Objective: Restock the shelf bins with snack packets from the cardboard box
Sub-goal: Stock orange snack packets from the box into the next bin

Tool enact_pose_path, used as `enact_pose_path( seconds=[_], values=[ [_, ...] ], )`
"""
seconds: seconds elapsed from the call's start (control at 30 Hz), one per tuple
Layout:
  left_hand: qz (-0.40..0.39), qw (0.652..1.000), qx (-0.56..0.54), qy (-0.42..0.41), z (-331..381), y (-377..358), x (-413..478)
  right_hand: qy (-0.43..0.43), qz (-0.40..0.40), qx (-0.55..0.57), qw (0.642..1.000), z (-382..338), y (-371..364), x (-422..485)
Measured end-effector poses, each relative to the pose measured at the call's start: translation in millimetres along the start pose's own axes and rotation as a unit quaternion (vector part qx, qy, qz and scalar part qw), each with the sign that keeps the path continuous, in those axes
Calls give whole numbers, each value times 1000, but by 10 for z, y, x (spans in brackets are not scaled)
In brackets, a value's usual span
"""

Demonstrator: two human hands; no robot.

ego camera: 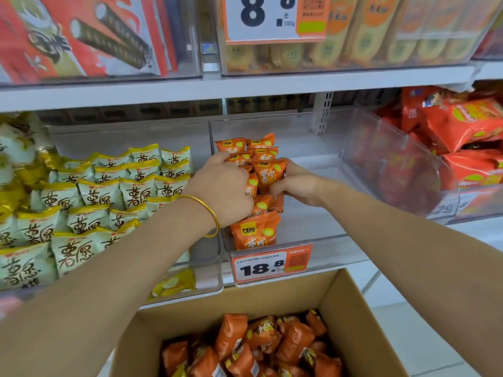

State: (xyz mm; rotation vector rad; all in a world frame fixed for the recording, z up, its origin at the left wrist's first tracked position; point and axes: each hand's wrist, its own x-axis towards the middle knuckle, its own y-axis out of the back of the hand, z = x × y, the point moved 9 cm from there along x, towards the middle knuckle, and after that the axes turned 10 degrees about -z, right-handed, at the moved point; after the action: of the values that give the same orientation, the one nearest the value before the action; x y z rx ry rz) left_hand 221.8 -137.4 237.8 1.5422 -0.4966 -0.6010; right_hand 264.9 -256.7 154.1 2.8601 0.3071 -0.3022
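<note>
Shelf stock: clear bin [313, 240] with orange packets [254, 234] stacked at its left side; cardboard box [353, 300] below holds more.
Grip: left hand [223, 186] curled into the stack; right hand [296, 186] fingers bent round one upright packet [269, 172].

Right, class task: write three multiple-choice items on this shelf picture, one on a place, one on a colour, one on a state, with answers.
1. Where is the open brown cardboard box? A on the top shelf; B below the clear plastic middle bin; C inside a bin.
2. What colour are the snack packets that the left hand and right hand grip? A blue; B purple; C orange.
3. How full is the middle bin? A brimful; B partly filled; C lidded.
Answers: 1 B, it sits under the bin's 18.8 price tag; 2 C, the fingers curl round orange wrappers; 3 B, packets stack only along its left side.
</note>
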Motion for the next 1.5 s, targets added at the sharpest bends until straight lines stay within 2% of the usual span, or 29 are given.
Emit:
enact_pose_path(
  seconds=[0.2,0.37,0.57,0.8,1.07,1.33,1.5],
  values=[
    [24,1000,15,0,-6,32,-8,-68,87,19,994,92,236,-147],
    [31,999,16,0,0,37,-17,-80,167,28,982,63,269,-173],
    [18,999,26,-3,42,34,-29,-142,160,36,976,118,26,-131],
    [8,1000,26,9,25,33,-22,-105,183,82,974,186,-3,-85],
    [-6,999,43,12,43,28,-17,-74,164,12,984,131,-60,-43],
    [-31,999,23,33,-65,-24,11,-119,149,-39,981,70,7,-161],
    [3,999,41,35,-98,33,6,-109,149,-43,982,-18,45,-308]
  ],
)
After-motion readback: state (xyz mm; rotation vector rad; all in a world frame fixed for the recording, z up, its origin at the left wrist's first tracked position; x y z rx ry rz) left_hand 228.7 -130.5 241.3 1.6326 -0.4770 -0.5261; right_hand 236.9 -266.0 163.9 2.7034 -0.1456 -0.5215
